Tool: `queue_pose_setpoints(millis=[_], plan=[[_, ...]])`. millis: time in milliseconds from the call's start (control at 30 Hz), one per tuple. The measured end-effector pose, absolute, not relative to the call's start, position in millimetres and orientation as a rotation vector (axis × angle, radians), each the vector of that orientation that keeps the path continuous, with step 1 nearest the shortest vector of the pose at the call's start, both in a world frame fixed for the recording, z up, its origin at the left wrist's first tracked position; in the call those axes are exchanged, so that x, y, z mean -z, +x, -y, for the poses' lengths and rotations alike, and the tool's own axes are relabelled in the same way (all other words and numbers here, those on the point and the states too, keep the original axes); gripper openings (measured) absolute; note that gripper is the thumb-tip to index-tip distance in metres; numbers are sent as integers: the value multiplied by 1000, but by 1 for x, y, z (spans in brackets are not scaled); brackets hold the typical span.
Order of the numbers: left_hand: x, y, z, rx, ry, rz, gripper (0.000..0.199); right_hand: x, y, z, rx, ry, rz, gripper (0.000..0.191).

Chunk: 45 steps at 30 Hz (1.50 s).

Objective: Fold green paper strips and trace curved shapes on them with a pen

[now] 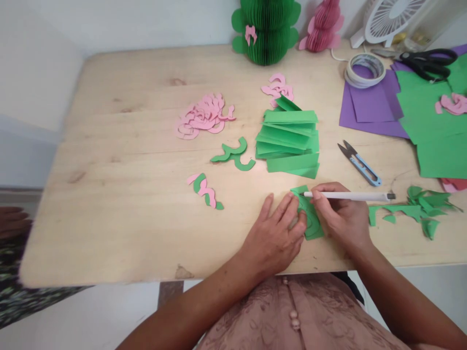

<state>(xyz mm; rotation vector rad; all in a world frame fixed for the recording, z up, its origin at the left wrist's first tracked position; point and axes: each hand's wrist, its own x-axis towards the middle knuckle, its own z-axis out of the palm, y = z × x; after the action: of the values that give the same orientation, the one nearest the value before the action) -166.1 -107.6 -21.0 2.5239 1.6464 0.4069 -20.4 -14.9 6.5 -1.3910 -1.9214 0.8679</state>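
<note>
My right hand point(341, 216) is closed around a white pen point(350, 196), and the pen's tip touches the top of a small green paper piece point(314, 223). Curved outlines are visible on that paper. My left hand point(275, 233) lies flat with fingers stretched over the paper's left side, pressing it to the table; what lies beneath the fingers is hidden. Above the hands is a loose pile of folded green paper strips point(288, 136). Blue-handled thread snips point(359, 163) rest to the upper right. Green paper scraps point(419, 209) lie right of my right hand.
Pink cut-outs point(204, 116), green curved cut-outs point(235, 154) and a pink-and-green piece point(206, 191) lie on the wooden table point(109, 194). Tape rolls point(365, 70), black scissors point(426, 63), purple paper point(372, 104), honeycomb paper decorations point(268, 29) and a fan point(390, 19) stand or lie farther back.
</note>
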Motion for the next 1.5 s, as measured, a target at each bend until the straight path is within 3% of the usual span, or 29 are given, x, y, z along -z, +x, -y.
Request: queue_pose_setpoints(millis=[1500], plan=[[19, -166, 107, -401, 2519, -1648, 38, -6, -19, 19, -844, -1387, 1913, 14]])
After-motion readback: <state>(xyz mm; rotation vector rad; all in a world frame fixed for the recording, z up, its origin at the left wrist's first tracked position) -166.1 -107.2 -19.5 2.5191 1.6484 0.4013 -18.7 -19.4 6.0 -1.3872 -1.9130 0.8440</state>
